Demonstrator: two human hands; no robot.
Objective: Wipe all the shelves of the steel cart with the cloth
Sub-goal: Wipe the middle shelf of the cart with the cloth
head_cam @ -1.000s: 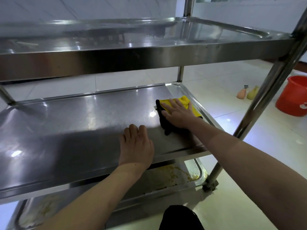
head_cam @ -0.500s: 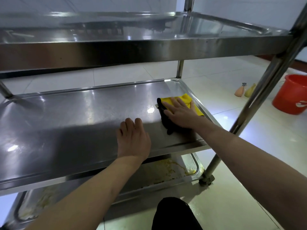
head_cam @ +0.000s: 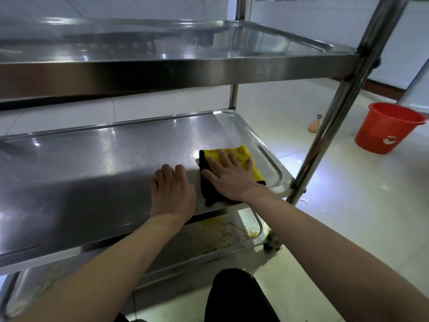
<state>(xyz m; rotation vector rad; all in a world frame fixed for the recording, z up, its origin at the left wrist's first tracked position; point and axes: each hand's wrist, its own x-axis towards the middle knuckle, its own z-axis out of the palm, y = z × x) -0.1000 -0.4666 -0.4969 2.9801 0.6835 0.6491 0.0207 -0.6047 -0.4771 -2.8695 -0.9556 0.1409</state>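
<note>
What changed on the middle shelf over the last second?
Little changed. The right hand slid the yellow and black cloth slightly toward the shelf's right end, and the cloth has come nearer the raised rim. The left hand stayed resting flat on the middle steel shelf. Nothing was taken hold of or let go.

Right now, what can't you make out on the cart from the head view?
- Bottom shelf: mostly hidden by the middle shelf; only its stained right end shows.
- Cloth: the part under the right hand is covered.
- Left hand: palm side hidden against the steel.
- Cart's left end: cut off by the frame edge.
</note>
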